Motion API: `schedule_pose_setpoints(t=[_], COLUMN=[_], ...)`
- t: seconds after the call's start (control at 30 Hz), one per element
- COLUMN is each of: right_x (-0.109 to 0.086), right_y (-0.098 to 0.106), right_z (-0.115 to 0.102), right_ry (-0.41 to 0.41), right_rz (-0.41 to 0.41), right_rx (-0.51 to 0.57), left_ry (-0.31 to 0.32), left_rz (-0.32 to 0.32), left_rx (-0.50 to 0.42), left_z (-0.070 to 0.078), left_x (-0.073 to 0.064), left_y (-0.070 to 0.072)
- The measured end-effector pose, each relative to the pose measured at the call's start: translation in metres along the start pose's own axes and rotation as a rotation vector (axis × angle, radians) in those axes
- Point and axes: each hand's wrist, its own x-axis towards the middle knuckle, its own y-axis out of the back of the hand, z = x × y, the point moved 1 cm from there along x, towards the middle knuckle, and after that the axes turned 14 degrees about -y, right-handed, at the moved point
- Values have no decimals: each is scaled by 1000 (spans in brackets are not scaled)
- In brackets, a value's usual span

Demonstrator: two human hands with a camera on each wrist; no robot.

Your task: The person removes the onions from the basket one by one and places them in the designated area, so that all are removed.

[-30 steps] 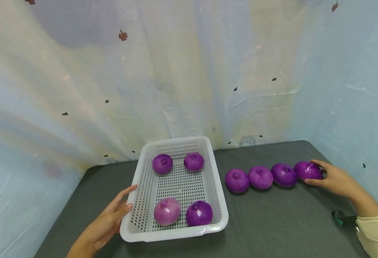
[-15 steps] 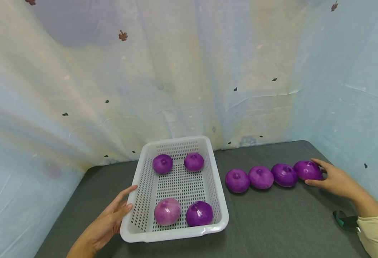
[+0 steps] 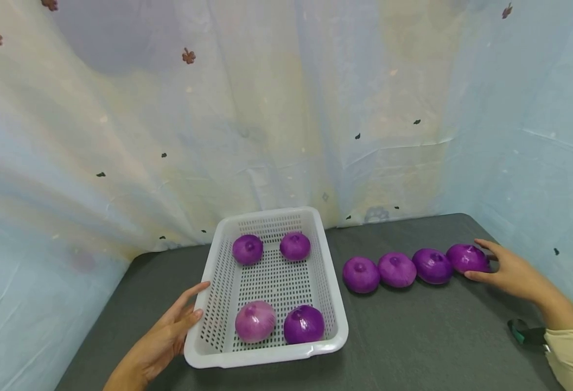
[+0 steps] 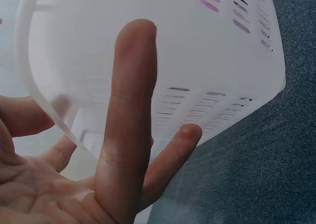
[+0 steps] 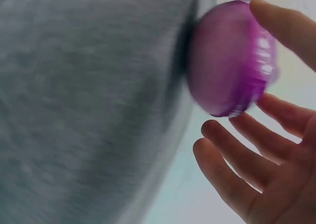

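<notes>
A white perforated plastic basket (image 3: 265,358) holds several red onions, one near each corner, including a pale pink one (image 3: 255,321). My left hand (image 3: 161,334) is at its left side, thumb and index fingertips on the rim, other fingers extended along the outer wall in the left wrist view. To the right, several red onions stand in a row on the table. My right hand (image 3: 518,274) reaches around the rightmost onion (image 3: 466,258). In the right wrist view the thumb overlaps that onion (image 5: 224,61), while the other fingers are spread loosely beside it.
The dark grey table (image 3: 413,336) meets a pale patterned curtain (image 3: 267,108) at its back and sides. A black and green strap-like object (image 3: 523,332) sits by the right sleeve. The row's other onions (image 3: 361,275) stand close together beside the basket.
My right hand has shifted very slightly rightward, its index finger a little straighter beside the rightmost onion. The basket, the onions and my left hand keep their places as the view drifts slightly.
</notes>
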Motion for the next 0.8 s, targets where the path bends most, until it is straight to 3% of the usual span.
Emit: schedule_pose_setpoints(t=[0.2, 0.4, 0.57, 0.8], right_x=[-7, -16, -18, -29], right_y=[15, 22, 12, -16], right_z=[-27, -85, -142, -212], right_ry=[19, 128, 269, 411], right_rz=[8, 46, 14, -81], right_rx=[14, 21, 34, 68], left_ry=[-13, -27, -34, -34], left_rz=[-20, -34, -32, -29], left_rx=[-15, -35, -38, -23], left_z=[3, 4, 4, 2], left_x=[-2, -2, -1, 0], left_y=[1, 1, 0, -2])
